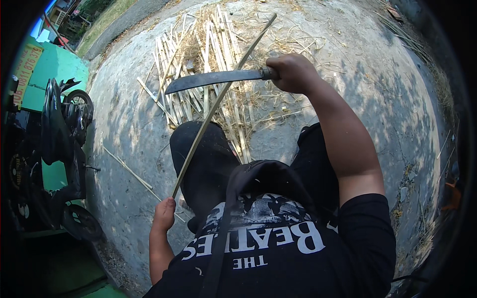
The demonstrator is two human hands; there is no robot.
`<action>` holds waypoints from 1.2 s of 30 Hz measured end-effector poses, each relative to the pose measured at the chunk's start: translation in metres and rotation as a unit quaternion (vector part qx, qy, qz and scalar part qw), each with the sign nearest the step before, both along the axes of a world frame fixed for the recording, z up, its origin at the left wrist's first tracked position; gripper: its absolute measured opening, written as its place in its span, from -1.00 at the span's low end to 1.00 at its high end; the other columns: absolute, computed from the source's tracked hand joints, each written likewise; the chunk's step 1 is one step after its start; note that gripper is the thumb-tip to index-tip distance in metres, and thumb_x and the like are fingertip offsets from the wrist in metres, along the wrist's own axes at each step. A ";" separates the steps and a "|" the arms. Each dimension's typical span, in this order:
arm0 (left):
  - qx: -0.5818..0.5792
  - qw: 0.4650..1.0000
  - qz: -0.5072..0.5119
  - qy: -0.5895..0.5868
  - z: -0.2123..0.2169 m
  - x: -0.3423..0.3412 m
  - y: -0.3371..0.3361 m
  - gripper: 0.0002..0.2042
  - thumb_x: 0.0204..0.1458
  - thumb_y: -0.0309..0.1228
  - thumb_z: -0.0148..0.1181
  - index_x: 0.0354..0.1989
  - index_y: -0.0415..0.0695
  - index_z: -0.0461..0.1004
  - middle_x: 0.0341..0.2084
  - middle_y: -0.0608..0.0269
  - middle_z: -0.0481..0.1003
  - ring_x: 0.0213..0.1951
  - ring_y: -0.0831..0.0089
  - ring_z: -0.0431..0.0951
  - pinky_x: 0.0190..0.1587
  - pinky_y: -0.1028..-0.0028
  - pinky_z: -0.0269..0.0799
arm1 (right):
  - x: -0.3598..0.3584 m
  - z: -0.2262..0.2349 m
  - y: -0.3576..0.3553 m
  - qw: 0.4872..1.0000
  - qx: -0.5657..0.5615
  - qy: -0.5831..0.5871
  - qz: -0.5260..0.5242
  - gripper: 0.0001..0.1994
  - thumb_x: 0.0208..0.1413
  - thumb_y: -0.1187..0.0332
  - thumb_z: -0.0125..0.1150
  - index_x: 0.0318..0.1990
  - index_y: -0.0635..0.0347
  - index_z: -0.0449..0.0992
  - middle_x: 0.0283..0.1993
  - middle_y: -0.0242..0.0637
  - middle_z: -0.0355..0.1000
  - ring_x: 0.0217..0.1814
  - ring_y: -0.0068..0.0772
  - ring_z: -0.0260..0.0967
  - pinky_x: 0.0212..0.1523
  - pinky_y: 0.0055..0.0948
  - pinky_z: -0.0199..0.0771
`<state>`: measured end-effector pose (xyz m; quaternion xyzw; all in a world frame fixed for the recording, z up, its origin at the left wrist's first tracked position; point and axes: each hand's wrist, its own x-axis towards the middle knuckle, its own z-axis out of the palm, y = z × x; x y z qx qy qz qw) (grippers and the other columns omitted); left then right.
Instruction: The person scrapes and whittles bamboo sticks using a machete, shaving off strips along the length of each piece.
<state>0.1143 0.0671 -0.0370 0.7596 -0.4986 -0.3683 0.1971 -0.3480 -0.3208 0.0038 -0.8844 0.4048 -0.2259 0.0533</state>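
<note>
My right hand (294, 73) is closed round the handle of a machete (213, 79), whose long dark blade points left. The blade crosses a long, narrow bamboo strip (202, 130) and appears to rest against it. Low on the left, my left hand (164, 213) grips the near end of this strip. From there the strip slants up past my bent knee to the far right, over a pile of pale split bamboo strips (218, 42) on the ground. Whether the blade's edge bites into the strip cannot be seen.
Loose curly shavings (298, 44) litter the concrete ground (129, 124) around the pile. A few thin strips (126, 169) lie at the left. Further left stands a dark motorbike (64, 149) by a green wall (59, 64). More long sticks (405, 35) lie at the far right.
</note>
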 end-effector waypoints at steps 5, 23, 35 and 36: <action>-0.002 1.000 -0.011 -0.003 0.004 0.006 0.006 -0.44 0.41 0.03 -0.09 -0.51 -0.20 0.33 -0.65 0.41 0.24 -0.50 0.57 0.23 -0.43 0.41 0.20 | -0.036 -0.018 -0.032 0.981 0.101 -0.013 -0.167 -0.78 0.03 0.28 0.22 -0.16 0.06 0.60 -0.25 -0.10 0.60 -0.13 0.02 0.57 -0.10 -0.06 0.56; -0.039 0.998 -0.033 -0.037 0.005 0.000 0.002 -0.47 0.41 -0.02 -0.07 -0.48 -0.23 0.37 -0.67 0.31 0.29 -0.51 0.51 0.29 -0.43 0.36 0.26 | -0.032 -0.005 -0.020 0.974 0.105 -0.133 -0.149 -0.75 0.05 0.24 0.25 -0.12 0.04 0.61 -0.27 -0.07 0.60 -0.16 0.04 0.57 -0.11 -0.06 0.54; -0.087 0.991 -0.042 -0.093 0.028 -0.064 -0.038 -0.45 0.42 -0.02 -0.08 -0.49 -0.27 0.33 -0.70 0.01 0.31 -0.62 0.22 0.31 -0.50 0.23 0.24 | 0.028 0.026 0.033 0.992 0.082 0.093 -0.021 -0.92 0.01 0.34 0.26 -0.31 0.01 0.59 -0.37 -0.20 0.57 -0.24 -0.06 0.59 -0.21 -0.05 0.57; -0.088 0.991 -0.040 -0.092 0.029 -0.071 -0.043 -0.45 0.42 -0.02 -0.08 -0.49 -0.27 0.33 -0.70 0.01 0.31 -0.62 0.22 0.31 -0.50 0.23 0.24 | 0.038 0.022 0.034 0.992 0.072 0.104 0.004 -0.91 0.01 0.34 0.26 -0.31 0.01 0.59 -0.37 -0.21 0.58 -0.24 -0.06 0.59 -0.21 -0.05 0.57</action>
